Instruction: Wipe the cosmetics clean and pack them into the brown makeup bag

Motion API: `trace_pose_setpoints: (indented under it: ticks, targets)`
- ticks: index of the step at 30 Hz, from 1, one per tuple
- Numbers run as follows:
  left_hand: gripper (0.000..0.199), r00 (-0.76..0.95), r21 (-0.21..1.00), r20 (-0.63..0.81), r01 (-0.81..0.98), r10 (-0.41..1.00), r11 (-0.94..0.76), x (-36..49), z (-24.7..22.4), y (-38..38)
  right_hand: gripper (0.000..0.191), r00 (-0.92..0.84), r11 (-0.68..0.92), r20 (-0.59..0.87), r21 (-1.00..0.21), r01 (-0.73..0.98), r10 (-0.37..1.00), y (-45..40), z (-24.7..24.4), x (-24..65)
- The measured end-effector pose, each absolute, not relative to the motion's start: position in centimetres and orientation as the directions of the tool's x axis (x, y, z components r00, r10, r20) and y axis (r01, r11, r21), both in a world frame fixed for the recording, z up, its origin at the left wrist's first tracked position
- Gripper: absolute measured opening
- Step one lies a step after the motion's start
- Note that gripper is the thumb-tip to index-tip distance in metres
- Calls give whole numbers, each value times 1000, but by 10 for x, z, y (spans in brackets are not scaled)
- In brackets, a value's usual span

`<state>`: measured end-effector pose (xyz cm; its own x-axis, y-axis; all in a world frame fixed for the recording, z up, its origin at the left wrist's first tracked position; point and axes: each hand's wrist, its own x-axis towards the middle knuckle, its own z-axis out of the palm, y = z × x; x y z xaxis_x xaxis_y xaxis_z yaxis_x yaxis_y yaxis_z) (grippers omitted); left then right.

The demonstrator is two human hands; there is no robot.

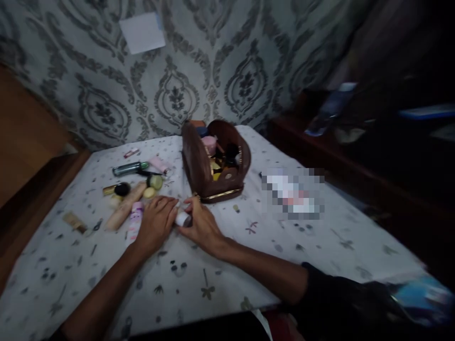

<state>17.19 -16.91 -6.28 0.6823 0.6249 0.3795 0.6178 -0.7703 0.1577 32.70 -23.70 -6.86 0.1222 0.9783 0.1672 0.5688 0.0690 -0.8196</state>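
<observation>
A small white container (183, 218) with a darker end lies between my hands, just in front of the brown bag. My right hand (202, 226) is closed around its right side. My left hand (156, 222) rests at its left, fingers together and bent, beside a pink and white bottle (135, 219); whether it grips anything is hidden. The brown bag (194, 163) stands open, with a pink jar (209, 144) and several dark and yellow items inside.
Left of the bag lie a green bottle (127, 169), a beige tube (122, 210), a brush (74, 221), a pink tube (159, 164) and small jars. A blurred-out item (293, 194) lies right. Patterned wall behind; wooden furniture (24, 142) at left.
</observation>
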Motion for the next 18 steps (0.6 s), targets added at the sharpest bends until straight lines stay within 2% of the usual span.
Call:
trace_pose_setpoints:
  ticks: [3,8,13,16,18]
  targets:
    - [39,657,149,371,656,656,-740,166,-59,-162,49,111,90,189,-808,583,976,-236,-71,329]
    - [42,583,28,333,779,741,-626,160,-53,-159,29,70,144,236,-773,618,969,-236,-72,335]
    - [40,497,-47,216,865,840,-500,159,-43,-162,22,13,215,291,-736,642,957,-237,-66,340]
    - [33,449,-29,152,893,881,-450,157,-40,-162,22,-28,237,293,-712,661,956,-237,-64,341]
    - [26,438,36,167,893,883,-449,153,-39,-160,24,-53,252,294,-697,671,954,-237,-64,342]
